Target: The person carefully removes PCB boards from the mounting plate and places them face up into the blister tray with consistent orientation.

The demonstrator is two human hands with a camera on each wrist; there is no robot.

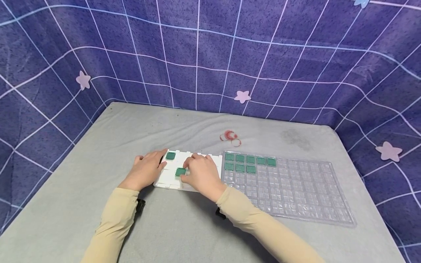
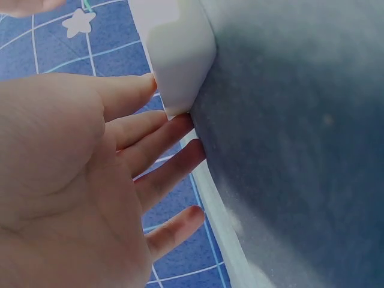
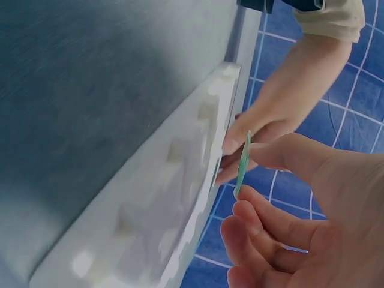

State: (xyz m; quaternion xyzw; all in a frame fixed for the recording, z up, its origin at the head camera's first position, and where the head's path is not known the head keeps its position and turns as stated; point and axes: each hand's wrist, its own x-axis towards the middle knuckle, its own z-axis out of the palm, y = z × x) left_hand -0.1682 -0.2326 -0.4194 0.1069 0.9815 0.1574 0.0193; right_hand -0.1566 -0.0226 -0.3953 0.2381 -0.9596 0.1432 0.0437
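My right hand (image 1: 202, 173) pinches a small green circuit board (image 1: 180, 171) between thumb and fingertips, over the white tray (image 1: 169, 171). In the right wrist view the held board (image 3: 243, 162) shows edge-on, slightly above the tray. My left hand (image 1: 146, 170) lies at the tray's left end; its thumb and fairly straight fingers touch the tray's edge and corner in the left wrist view. Another green board (image 1: 170, 156) sits in the tray's far left corner. The right hand hides part of the tray.
Right of the white tray lies a large clear plastic tray (image 1: 302, 190) with many pockets; several green boards (image 1: 240, 158) fill its far left pockets. A grey cloth (image 1: 164, 226) with a red mark (image 1: 230, 136) covers the table. Purple grid-patterned curtains (image 1: 210, 54) stand behind and at the sides.
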